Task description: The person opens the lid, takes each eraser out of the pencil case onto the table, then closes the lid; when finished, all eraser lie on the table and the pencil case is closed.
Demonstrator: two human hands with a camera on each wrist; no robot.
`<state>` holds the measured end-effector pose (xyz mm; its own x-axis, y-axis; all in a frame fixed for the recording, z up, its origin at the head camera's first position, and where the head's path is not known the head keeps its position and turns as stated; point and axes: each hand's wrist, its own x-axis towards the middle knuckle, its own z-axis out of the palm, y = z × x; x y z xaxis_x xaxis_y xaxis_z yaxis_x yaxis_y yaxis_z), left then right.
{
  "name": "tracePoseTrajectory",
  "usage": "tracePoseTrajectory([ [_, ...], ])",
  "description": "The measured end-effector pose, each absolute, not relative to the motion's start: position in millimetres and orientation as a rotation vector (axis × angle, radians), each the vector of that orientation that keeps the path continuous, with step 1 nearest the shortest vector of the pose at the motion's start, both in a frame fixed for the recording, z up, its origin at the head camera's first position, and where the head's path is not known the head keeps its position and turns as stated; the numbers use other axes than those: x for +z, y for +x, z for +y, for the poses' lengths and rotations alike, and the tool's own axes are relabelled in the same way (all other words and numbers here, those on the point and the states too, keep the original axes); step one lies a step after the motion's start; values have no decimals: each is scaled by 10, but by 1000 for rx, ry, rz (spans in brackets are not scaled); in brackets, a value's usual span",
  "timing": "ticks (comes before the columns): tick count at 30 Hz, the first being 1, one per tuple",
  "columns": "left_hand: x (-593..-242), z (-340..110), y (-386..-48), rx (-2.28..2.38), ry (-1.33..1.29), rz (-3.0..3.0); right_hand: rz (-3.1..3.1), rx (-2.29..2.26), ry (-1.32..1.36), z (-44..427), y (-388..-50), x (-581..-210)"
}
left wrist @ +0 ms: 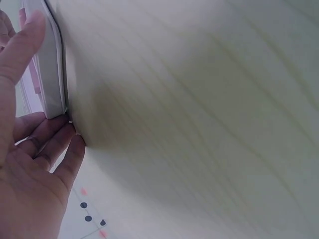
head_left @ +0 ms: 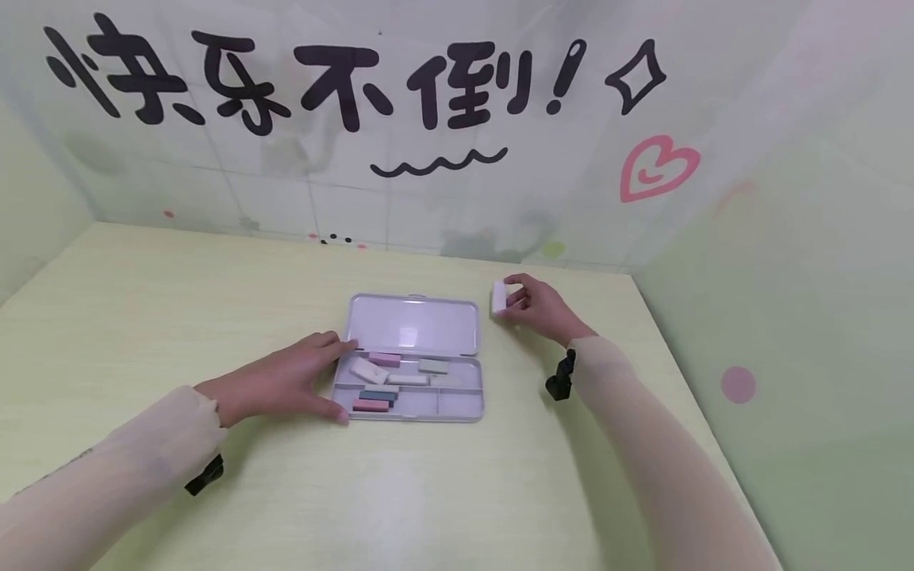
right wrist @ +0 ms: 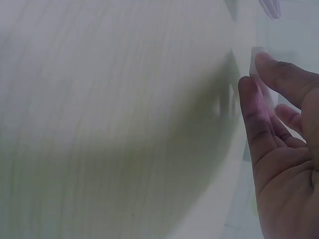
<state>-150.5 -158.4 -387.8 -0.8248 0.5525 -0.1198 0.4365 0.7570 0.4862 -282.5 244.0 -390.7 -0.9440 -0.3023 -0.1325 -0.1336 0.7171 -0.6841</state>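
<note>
Head view: pinching white block [head_left: 498,297] in right hand [head_left: 537,308] near table [head_left: 178,293]'s far edge; brace case [head_left: 414,317] steadily with left hand [head_left: 296,377], spread wide.

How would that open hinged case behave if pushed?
The hinged case would likely slide rather than tip, as it lies low and flat. Its glossy, straight-edged lid suggests stiffness. The small blocks inside might shift, given bare space beside them.

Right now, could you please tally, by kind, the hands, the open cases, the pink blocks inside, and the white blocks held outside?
Hands: 2 (left hand, right hand)
Open hinged case: 1
Pink blocks inside: 2 (upper pink block, lower pink block)
White block held outside: 1
Total: 6
</note>
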Motion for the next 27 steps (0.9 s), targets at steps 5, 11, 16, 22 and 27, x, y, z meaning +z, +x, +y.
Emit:
tracePoseTrajectory([
  [5,-3890,-1614,-1497,667,791,2699,2668,-1001,-349,2350,-2878,-3929],
  [11,-3886,-1618,-1489,676,804,2697,2643,-938,-332,2300,-2880,-3860],
  [16,-3883,-1612,-1496,670,806,2699,2632,-897,-359,2302,-2872,-3822],
  [22,-3878,-1609,-1496,670,791,2699,2629,-881,-393,2307,-2885,-3846],
  [27,-3876,-1610,-1487,678,782,2696,2635,-874,-394,2323,-2901,-3881],
])
